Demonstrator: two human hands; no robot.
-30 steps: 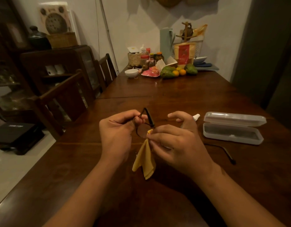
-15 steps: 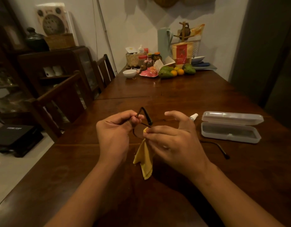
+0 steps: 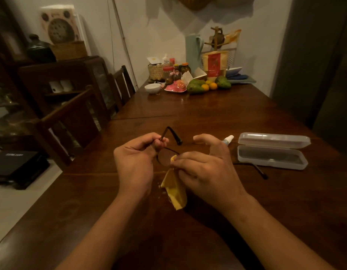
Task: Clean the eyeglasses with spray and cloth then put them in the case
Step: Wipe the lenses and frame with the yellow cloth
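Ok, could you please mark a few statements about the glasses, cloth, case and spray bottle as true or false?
1. The case lies open on the table. True.
2. The glasses are inside the case. False: they are in the person's hands, and the case looks empty.
3. The right hand pinches a yellow cloth against a lens. True.
4. The left hand holds the spray bottle. False: it grips the glasses frame; the bottle is on the table beside the case, behind the right hand.
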